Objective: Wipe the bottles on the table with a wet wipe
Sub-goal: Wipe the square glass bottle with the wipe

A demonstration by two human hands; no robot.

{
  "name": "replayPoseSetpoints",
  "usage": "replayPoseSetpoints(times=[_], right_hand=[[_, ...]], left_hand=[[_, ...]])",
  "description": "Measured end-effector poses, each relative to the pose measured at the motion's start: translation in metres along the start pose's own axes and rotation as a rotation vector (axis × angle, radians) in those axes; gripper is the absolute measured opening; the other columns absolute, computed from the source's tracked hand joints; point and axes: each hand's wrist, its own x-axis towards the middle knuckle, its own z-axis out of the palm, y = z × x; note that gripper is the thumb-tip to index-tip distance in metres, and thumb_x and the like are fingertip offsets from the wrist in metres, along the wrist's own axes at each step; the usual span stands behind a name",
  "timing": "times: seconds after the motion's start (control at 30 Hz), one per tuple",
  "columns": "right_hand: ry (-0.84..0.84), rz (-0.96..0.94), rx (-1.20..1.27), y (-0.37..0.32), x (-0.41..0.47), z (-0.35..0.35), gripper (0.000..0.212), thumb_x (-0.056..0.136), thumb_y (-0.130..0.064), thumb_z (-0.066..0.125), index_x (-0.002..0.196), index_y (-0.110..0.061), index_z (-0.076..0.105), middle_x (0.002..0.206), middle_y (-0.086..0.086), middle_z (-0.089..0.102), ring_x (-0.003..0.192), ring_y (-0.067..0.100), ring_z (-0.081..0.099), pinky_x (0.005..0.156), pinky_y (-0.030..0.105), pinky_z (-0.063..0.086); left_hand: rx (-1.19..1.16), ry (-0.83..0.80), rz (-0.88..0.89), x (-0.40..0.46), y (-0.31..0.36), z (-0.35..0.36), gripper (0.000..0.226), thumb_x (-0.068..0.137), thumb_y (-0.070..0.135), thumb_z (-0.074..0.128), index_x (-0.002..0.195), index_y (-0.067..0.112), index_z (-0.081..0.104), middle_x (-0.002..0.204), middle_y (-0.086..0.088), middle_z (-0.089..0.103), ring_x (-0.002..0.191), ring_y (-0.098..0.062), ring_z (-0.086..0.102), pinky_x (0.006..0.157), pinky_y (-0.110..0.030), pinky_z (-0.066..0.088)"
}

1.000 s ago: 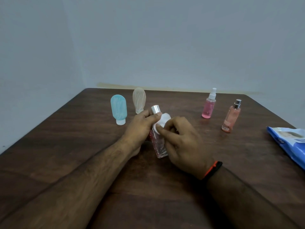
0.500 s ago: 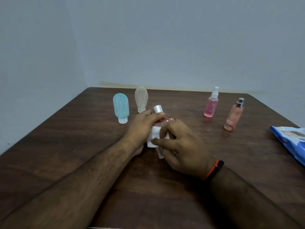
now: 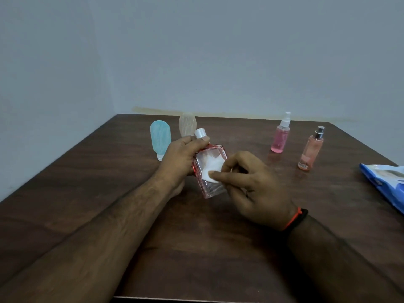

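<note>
Left hand (image 3: 182, 157) gripping clear red-edged bottle (image 3: 211, 171) tilted above wooden surface (image 3: 109, 193), right hand (image 3: 253, 186) pinching white wet wipe (image 3: 213, 170) and pressing it against bottle's face.

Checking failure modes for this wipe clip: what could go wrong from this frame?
1. The left hand holds the clear square glass bottle with red edges tilted, near its silver cap; pressure from the wipe could make it slip or twist.
2. The right hand pinches only a small white wet wipe at the front face, so other faces may get missed.
3. The blue squeeze tube and beige squeeze tube stand just behind the left hand; a jerk might topple them.
</note>
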Motion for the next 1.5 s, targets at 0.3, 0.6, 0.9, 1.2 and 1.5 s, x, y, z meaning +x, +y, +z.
replayPoseSetpoints(times=[0.3, 0.6, 0.9, 1.2, 1.5], right_hand=[[0.114, 0.066, -0.161, -0.003, 0.004, 0.003, 0.025, 0.087, -0.002, 0.066, 0.107, -0.012, 0.076, 0.089, 0.004, 0.062, 0.083, 0.02, 0.052, 0.067, 0.033, 0.043], [0.119, 0.089, -0.141, 0.0, 0.001, -0.002, 0.02, 0.083, -0.005, 0.065, 0.096, -0.011, 0.079, 0.083, 0.004, 0.062, 0.075, 0.021, 0.056, 0.059, 0.039, 0.047], [-0.091, -0.104, -0.136, -0.014, 0.004, 0.003, 0.027, 0.09, -0.018, 0.054, 0.099, -0.016, 0.078, 0.088, 0.002, 0.064, 0.08, 0.017, 0.051, 0.061, 0.031, 0.041], [0.125, 0.08, -0.12, -0.004, 0.002, 0.001, 0.025, 0.088, -0.004, 0.061, 0.107, -0.011, 0.076, 0.093, 0.005, 0.062, 0.083, 0.018, 0.054, 0.067, 0.033, 0.046], [0.345, 0.208, 0.045, 0.008, 0.004, 0.004, 0.035, 0.085, 0.01, 0.065, 0.113, -0.009, 0.073, 0.09, 0.007, 0.059, 0.08, 0.015, 0.056, 0.068, 0.024, 0.048]], left_hand=[[-0.013, -0.022, 0.036, 0.004, -0.001, 0.0, 0.017, 0.093, 0.03, 0.065, 0.087, 0.015, 0.069, 0.072, 0.001, 0.07, 0.06, -0.013, 0.065, 0.049, -0.026, 0.051], [-0.053, 0.053, 0.037, 0.008, 0.005, -0.012, 0.017, 0.094, 0.031, 0.063, 0.084, 0.017, 0.066, 0.066, 0.006, 0.068, 0.058, -0.008, 0.066, 0.05, -0.026, 0.052], [-0.075, 0.09, 0.051, 0.009, 0.001, -0.009, 0.019, 0.094, 0.03, 0.065, 0.081, 0.016, 0.066, 0.064, 0.005, 0.067, 0.057, -0.01, 0.064, 0.049, -0.024, 0.05], [0.002, -0.034, 0.091, 0.008, -0.001, -0.009, 0.02, 0.095, 0.034, 0.061, 0.097, 0.015, 0.069, 0.088, -0.007, 0.073, 0.076, -0.017, 0.069, 0.061, -0.033, 0.055], [0.086, -0.158, 0.136, 0.002, 0.003, -0.007, 0.028, 0.089, 0.044, 0.062, 0.103, 0.021, 0.071, 0.092, 0.0, 0.071, 0.084, -0.016, 0.069, 0.066, -0.032, 0.055]])
